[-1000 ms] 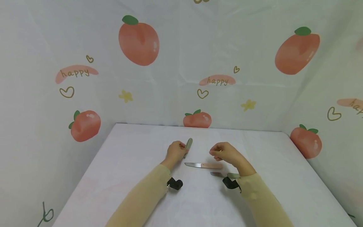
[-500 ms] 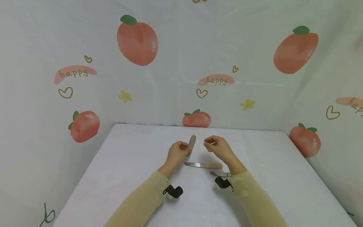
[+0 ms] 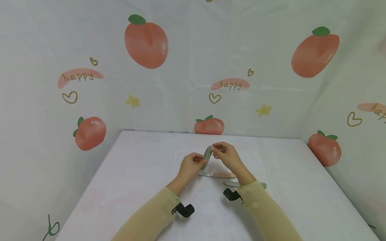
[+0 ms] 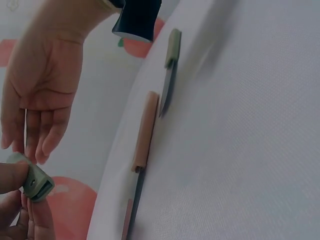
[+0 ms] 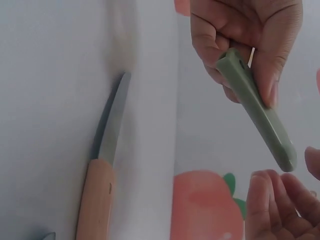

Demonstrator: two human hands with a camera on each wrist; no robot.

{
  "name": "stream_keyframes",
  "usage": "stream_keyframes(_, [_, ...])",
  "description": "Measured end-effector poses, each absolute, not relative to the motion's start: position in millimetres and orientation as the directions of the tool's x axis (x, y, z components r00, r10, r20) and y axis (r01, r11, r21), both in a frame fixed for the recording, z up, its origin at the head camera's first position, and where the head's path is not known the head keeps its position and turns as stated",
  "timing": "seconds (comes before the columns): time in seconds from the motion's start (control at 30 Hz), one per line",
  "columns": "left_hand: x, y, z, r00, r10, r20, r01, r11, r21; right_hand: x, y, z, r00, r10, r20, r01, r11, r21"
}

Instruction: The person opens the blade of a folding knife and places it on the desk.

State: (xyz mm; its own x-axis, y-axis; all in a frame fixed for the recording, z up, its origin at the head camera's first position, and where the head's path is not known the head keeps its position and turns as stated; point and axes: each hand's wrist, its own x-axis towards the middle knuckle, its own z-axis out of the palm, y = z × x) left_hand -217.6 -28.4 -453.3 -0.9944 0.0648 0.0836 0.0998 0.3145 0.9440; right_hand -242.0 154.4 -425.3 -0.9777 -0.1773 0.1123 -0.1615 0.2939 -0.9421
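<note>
My left hand (image 3: 190,166) pinches a slim sage-green handle-shaped piece (image 5: 257,107) between thumb and fingers, raised above the table and tilted. One end of the piece has a slot and a small hole; its rounded end points toward my right hand (image 3: 228,156). In the right wrist view, the right fingers (image 5: 280,202) spread beside that rounded end with a small gap. Below the hands lies a knife with a light wooden handle (image 3: 224,175), blade to the left. Nearer, a green-handled knife (image 4: 172,50) lies on the table, partly hidden by the right wrist in the head view.
The white table (image 3: 144,160) ends at a back edge against a pale fabric backdrop (image 3: 181,67) printed with red fruit. Black wrist cameras (image 3: 184,210) stick out from both sleeves, close over the table.
The left hand has moved slightly right with the green piece. My right hand has moved left and up, its fingers now right at the piece's top end. Both knives stay put.
</note>
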Motion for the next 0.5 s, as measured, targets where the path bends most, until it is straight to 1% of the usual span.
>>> stream_keyframes(0.17, [-213.9, -29.7, -452.1, -0.994, 0.09, 0.068, 0.092, 0.297, 0.95, -242.0, 150.0, -427.7, -0.972, -0.209, 0.112, -0.164, 0.254, -0.953])
stream_keyframes(0.3, [-212.1, -32.6, -450.8, -0.991, 0.122, 0.053, 0.09, 0.317, 0.944, -240.9, 148.4, -428.7, -0.972, -0.22, 0.082, -0.127, 0.199, -0.972])
stream_keyframes(0.37, [-211.1, -34.6, -449.5, -0.987, 0.154, 0.037, 0.088, 0.336, 0.938, -240.0, 148.2, -428.6, -0.97, -0.234, 0.062, -0.106, 0.181, -0.978])
stream_keyframes(0.5, [-212.1, -38.3, -447.6, -0.969, 0.243, 0.035, 0.129, 0.382, 0.915, -238.0, 149.0, -427.9, -0.962, -0.27, 0.035, -0.084, 0.173, -0.981])
